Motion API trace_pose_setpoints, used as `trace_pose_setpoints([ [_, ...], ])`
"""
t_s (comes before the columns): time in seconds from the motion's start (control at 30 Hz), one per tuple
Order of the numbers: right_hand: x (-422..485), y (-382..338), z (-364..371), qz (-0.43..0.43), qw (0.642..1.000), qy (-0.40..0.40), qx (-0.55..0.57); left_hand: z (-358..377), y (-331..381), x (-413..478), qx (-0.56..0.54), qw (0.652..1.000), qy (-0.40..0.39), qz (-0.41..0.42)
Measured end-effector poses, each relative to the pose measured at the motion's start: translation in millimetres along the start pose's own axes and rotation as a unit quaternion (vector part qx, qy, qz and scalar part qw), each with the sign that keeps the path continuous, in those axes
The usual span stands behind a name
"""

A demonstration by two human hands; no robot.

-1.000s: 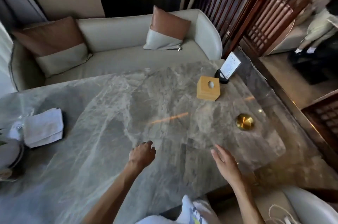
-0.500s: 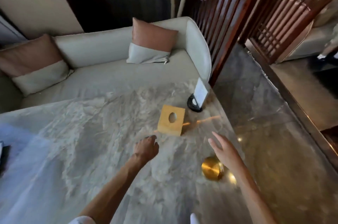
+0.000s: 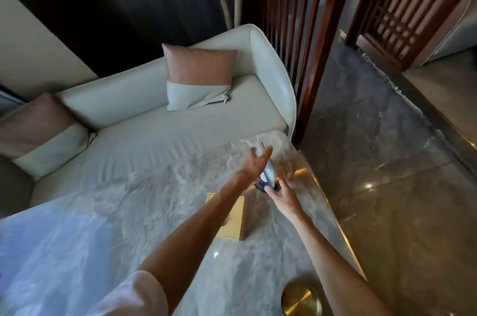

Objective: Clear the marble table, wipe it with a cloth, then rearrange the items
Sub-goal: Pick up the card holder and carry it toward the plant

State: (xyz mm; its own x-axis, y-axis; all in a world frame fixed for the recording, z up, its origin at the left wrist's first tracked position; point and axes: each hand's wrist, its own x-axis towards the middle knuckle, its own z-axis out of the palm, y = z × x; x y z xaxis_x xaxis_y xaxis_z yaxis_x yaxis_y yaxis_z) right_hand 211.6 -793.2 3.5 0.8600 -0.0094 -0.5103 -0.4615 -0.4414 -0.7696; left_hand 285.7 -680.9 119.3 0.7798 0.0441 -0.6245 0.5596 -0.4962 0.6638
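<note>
Clearing is barely begun: the wooden box (image 3: 233,220) sits mid-way across the marble table (image 3: 154,212), with the brass dish (image 3: 300,299) at 5 o'clock. At 1 o'clock the left hand (image 3: 254,164), fingers straight, touches the card stand (image 3: 269,173); the right hand (image 3: 282,198) meets its base (grip unclear).

On table (image 3: 116,212) — box (image 3: 236,217), sign stand (image 3: 269,175) behind, bell (image 3: 300,299) nearer.

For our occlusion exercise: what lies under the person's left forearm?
A wooden box on the marble table; its right side shows, its left part hidden by the forearm. Beyond, the right hand grips a card stand.
</note>
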Motion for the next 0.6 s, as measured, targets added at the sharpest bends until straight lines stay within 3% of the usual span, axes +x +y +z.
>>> trace_pose_setpoints([
  [0.1, 9, 2, 13, 0.015, 1.0, 0.004, 0.02, 17, 3, 6, -0.017, 0.999, -0.042, -0.024],
  [0.23, 4, 1, 12, -0.01, 0.998, 0.053, 0.02, 22, 0, 5, -0.069, 0.996, -0.035, -0.035],
  [0.33, -19, -8, 5, -0.008, 0.999, -0.029, 0.019, 3, -8, -15, -0.068, 0.998, -0.012, -0.01],
  [0.4, -43, -15, 2, -0.023, 0.995, -0.067, 0.064, -22, -22, -43, -0.113, 0.993, -0.02, 0.003],
  [0.5, -89, -31, -1, -0.009, 0.979, -0.047, 0.196, -73, -61, -102, -0.242, 0.969, -0.036, 0.012],
  [0.6, -144, -44, 18, 0.051, 0.964, -0.04, 0.259, -125, -114, -171, -0.331, 0.942, -0.036, 0.036],
])
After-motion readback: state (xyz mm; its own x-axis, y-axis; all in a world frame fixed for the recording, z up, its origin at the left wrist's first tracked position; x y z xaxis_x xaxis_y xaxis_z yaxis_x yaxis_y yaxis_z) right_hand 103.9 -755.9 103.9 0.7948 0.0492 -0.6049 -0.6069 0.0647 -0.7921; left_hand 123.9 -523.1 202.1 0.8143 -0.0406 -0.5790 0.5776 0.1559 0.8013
